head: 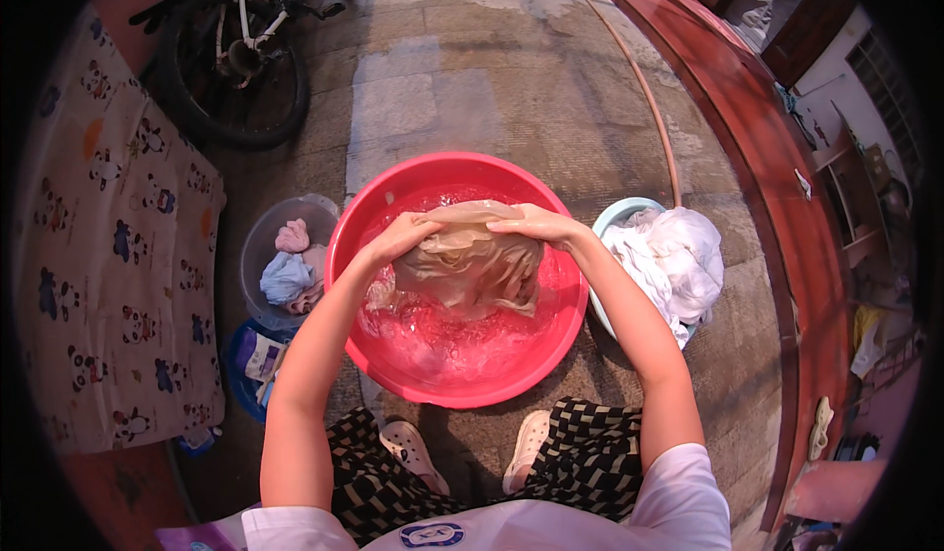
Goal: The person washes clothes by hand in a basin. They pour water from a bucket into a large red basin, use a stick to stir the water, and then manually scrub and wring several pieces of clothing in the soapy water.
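A wet beige cloth garment (472,267) is stretched between my two hands, its lower part hanging into the water of a large red plastic basin (472,396). My left hand (405,235) grips its upper left edge, thumb on top. At its upper right edge, my right hand (537,225) holds it the same way. The fingers under the cloth are hidden. Around the garment the water is rippled and splashing.
Left stands a clear plastic basin (254,285) with blue and pink cloths, beside a blue basin (237,374) holding packets. Right is a pale blue basin (601,219) heaped with white laundry (678,256). A hose (653,101), a bicycle (247,50) and a red ledge (782,204) lie farther out.
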`<move>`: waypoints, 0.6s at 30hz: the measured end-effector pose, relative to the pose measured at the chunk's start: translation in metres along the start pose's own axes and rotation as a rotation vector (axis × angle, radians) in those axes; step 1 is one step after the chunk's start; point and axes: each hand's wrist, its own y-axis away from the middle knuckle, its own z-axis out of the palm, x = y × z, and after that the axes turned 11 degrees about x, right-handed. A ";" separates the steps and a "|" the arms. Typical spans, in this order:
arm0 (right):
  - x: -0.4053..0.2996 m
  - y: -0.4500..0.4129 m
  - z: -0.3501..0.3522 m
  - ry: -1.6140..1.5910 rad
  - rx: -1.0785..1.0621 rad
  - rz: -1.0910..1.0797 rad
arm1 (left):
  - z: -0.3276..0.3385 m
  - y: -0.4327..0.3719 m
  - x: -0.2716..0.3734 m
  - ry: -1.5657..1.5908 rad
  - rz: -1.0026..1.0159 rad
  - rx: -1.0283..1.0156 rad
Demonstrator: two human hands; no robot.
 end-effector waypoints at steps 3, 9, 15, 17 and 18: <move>0.004 0.011 -0.020 -0.066 -0.062 -0.167 | -0.011 0.006 0.033 0.130 0.017 -0.222; 0.036 -0.009 -0.024 -0.271 -0.047 -0.192 | -0.029 -0.003 0.015 -0.033 0.131 0.007; 0.108 -0.051 -0.008 0.452 0.599 -0.317 | 0.006 -0.020 -0.077 -0.808 0.189 0.275; 0.116 -0.047 0.024 0.777 0.548 -0.019 | 0.013 -0.006 -0.094 -1.018 -0.052 0.196; 0.125 -0.045 0.032 0.839 0.548 0.001 | 0.020 -0.001 -0.098 -1.047 -0.063 0.198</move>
